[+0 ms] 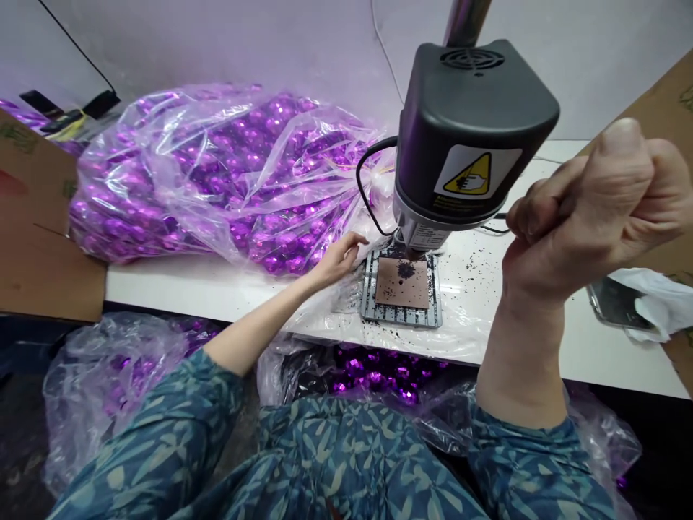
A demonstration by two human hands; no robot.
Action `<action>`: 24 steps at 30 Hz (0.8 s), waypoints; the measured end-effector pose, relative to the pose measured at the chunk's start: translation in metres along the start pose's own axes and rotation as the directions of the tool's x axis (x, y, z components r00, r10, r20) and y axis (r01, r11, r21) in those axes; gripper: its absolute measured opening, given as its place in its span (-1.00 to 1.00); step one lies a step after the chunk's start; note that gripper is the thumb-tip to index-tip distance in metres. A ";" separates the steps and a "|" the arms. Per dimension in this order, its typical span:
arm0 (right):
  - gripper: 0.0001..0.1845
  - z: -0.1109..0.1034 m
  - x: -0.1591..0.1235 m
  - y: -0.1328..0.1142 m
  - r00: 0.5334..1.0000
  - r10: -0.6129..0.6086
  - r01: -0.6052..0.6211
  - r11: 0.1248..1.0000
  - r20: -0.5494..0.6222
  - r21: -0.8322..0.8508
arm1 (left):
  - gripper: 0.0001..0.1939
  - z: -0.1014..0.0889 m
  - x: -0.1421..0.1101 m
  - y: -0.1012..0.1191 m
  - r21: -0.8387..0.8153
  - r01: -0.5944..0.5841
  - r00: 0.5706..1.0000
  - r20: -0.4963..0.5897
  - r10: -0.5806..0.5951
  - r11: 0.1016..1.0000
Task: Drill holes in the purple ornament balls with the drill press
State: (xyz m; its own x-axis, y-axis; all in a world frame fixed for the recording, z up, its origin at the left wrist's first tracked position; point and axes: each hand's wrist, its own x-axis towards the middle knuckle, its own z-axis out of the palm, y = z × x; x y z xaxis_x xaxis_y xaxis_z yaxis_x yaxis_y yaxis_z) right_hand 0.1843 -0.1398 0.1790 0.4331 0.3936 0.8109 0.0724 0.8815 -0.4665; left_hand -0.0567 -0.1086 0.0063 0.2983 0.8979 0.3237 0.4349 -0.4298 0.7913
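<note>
A black bench drill press (465,137) with a yellow warning label stands over a grooved metal base (401,316). On that base lies a flat brown board (387,282) with a small hole and a heap of dark shavings. My left hand (341,258) hovers at the base's left edge, fingers loosely bent and apart, with nothing visible in them. Raised at the right of the drill head, my right hand (600,202) is closed in a fist. Whatever it grips, if anything, is hidden by the fingers.
A large clear bag of shiny purple faceted beads (216,173) fills the table's left. More purple beads (373,372) sit in plastic below the table edge. Dark shavings litter the white table (465,318). A phone (620,303) under white tissue and cardboard (48,231) flank the work area.
</note>
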 end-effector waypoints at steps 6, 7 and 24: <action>-0.43 0.000 -0.002 -0.002 0.999 0.020 -0.020 1.000 -0.030 0.003 | -0.75 -0.011 0.080 -0.038 0.340 0.080 0.996 0.002 -0.086 0.937; -0.42 0.000 -0.002 -0.002 0.999 0.015 -0.015 1.000 -0.035 -0.007 | -0.76 -0.012 0.087 -0.041 0.400 0.114 0.993 -0.018 -0.117 0.909; -0.44 -0.006 -0.006 0.000 1.000 0.008 -0.008 1.000 0.001 -0.002 | -0.42 0.007 0.109 -0.038 0.902 0.278 0.832 -0.054 -0.552 0.331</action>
State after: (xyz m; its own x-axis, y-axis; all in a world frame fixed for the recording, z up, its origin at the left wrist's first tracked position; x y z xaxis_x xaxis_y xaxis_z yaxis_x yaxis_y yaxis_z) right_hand 0.1869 -0.1431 0.1720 0.4330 0.4007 0.8074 0.0705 0.8779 -0.4735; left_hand -0.0344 0.0050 0.0082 -0.0376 0.9896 -0.1390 0.9930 0.0214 -0.1162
